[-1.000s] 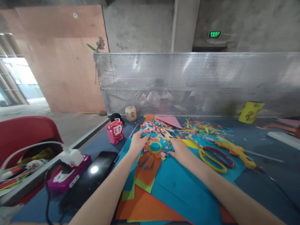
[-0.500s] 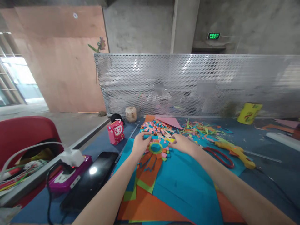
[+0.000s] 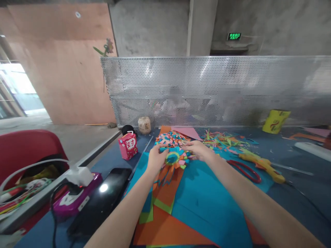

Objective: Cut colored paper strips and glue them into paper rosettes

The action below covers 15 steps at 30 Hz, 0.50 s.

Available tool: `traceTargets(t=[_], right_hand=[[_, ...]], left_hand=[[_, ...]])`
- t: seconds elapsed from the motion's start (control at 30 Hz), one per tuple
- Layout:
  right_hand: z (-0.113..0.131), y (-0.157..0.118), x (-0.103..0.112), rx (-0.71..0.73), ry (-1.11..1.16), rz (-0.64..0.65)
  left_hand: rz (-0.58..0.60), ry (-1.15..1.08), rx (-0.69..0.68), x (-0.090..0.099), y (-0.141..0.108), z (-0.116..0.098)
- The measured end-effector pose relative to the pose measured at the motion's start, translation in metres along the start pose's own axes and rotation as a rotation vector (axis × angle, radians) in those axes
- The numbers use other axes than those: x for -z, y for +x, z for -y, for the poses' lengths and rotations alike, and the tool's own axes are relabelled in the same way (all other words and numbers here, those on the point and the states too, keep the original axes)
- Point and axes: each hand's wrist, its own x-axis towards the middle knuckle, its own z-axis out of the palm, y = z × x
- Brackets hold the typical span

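A paper flower (image 3: 172,158) with a blue centre, a yellow-green ring and fringed petals in blue, pink, orange and green sits between my hands. My left hand (image 3: 156,159) pinches its left edge, thumb lying over the blue petals. On the opposite side, my right hand (image 3: 198,150) has its fingers closed on the upper right petals. Orange strips hang from the flower's lower edge over orange paper. Below are a large blue paper sheet (image 3: 207,203) and an orange sheet (image 3: 168,230). A heap of fringed paper pieces (image 3: 172,137) lies just behind.
Right of my hands lie red-handled scissors (image 3: 244,171) and a yellow glue gun (image 3: 262,165) with a cord. A phone (image 3: 100,199), purple power strip (image 3: 77,198) and pink drink carton (image 3: 128,145) are left. A perforated metal screen (image 3: 144,86) spans the back, with people behind it.
The flower is raised and tilted slightly from the sheets. My right fingers have shifted along its upper right edge, and the yellow bit at their tips no longer shows.
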Motion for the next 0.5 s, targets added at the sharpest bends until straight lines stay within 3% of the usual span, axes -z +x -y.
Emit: traceTargets(t=[0.37, 0.5], right_hand=[[-0.007, 0.000, -0.015, 0.066, 0.457, 0.003], [-0.002, -0.006, -0.009, 0.119, 0.532, 0.006]], left_hand=[[-0.044, -0.211, 0.025, 0.003, -0.002, -0.011], [-0.183, -0.313, -0.076, 0.015, 0.002, -0.023]])
